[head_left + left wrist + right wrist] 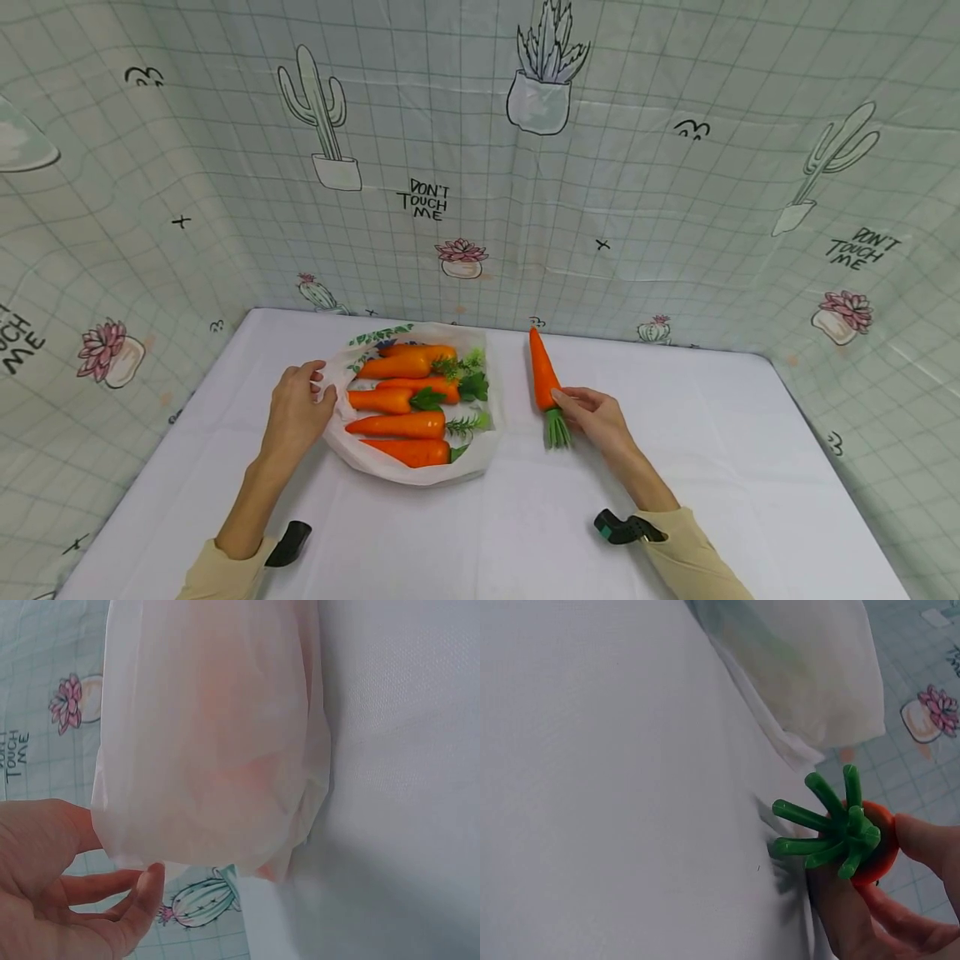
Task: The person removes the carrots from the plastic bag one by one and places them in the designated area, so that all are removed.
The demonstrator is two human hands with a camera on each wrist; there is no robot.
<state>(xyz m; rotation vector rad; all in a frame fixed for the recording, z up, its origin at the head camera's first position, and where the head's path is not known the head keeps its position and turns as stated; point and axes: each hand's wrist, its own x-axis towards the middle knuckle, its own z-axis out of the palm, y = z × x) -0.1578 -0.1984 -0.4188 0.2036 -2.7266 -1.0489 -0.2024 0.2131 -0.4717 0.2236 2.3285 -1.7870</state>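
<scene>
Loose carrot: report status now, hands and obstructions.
Right hand gripping loose carrot near its green top, right of bag. Left hand at bag's left edge. More carrots inside; nothing visible between loose carrot and bag.

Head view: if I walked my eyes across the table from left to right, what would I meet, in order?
The left hand → the white bag with several carrots in it → the single carrot outside the bag → the right hand, which holds that carrot.
</scene>
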